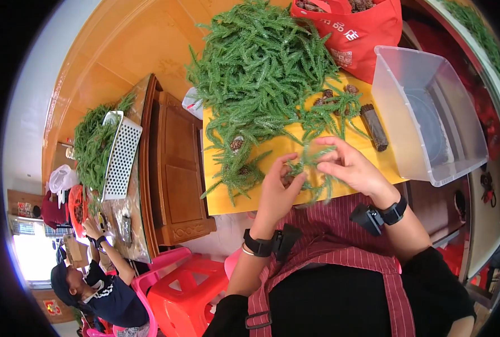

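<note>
Near the front edge of the yellow-covered table, my left hand is curled around the base of a small bunch of green artificial pine sprigs. My right hand is closed at the thumb and fingers on a sprig beside that bunch, slightly blurred. Left of my hands lies a finished-looking cluster of sprigs with pine cones in it. A large heap of loose pine sprigs covers the far part of the table. Brown pine cones lie among sprigs beyond my right hand.
A dark bundle of thin sticks or wires lies right of my hands. Beside it stands a clear plastic bin, with a red bag of pine cones behind. Red stools and a co-worker at another table are on the left.
</note>
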Tool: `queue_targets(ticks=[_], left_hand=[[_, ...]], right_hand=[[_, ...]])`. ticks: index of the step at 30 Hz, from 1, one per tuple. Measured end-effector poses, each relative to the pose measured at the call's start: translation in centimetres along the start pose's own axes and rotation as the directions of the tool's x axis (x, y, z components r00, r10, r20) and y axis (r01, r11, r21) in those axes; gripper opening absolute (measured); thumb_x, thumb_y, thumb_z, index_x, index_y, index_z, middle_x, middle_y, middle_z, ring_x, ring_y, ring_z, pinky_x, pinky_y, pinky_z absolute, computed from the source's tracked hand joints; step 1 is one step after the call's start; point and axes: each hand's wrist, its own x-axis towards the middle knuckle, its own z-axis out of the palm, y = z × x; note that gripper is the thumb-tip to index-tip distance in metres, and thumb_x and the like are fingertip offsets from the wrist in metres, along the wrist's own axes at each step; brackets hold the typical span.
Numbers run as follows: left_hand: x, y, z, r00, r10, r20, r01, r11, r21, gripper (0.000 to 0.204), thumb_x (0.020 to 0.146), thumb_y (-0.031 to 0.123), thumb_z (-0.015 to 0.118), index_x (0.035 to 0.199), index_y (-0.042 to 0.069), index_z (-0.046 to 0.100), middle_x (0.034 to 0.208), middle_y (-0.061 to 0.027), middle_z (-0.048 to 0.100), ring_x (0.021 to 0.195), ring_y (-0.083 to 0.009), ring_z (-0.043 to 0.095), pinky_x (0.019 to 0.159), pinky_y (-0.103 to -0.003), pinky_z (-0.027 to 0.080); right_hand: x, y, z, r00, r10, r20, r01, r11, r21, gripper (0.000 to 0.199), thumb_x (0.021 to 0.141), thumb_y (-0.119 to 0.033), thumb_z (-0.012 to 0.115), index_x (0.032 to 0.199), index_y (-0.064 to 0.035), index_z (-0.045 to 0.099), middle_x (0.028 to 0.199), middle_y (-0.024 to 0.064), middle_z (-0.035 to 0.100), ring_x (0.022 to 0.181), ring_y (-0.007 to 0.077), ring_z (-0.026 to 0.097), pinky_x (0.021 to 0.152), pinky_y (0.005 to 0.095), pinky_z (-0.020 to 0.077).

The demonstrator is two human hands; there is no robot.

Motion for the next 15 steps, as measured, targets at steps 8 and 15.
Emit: queue_targets(ticks=[8, 15], left_hand=[[0.5, -0.8, -1.1, 0.963, 0.187, -0.197, -0.04, 0.814, 0.579, 0.041, 0.079, 0.008, 0.062, 0.116, 0.0, 0.046, 0.088, -0.0088, 0.057, 0.072, -0.0149, 0.059, 0.06, -0.026, 0.047], [-0.7, 2.0, -1.1, 0.817, 0.575, -0.039, -0.233, 0.392, 0.89, 0.04, 0.075, 0.009, 0.065, 0.112, 0.002, 0.051, 0.107, -0.0157, 0.052, 0.093, -0.0278, 0.054, 0.079, -0.035, 0.044]], right_hand=[[3.0, -1.8, -6.0, 0.927, -0.21, -0.312, 0.02, 0.856, -0.516, 0.031, 0.085, -0.013, 0.055, 0.113, -0.0008, 0.053, 0.106, 0.0071, 0.058, 0.099, 0.0127, 0.053, 0.085, 0.0253, 0.0418], [7.5, -0.9, -9.3, 0.822, -0.406, -0.4, -0.083, 0.609, -0.789, 0.027, 0.083, -0.01, 0.051, 0.107, -0.0006, 0.055, 0.103, 0.0202, 0.059, 0.095, 0.0303, 0.058, 0.078, 0.0363, 0.0465]])
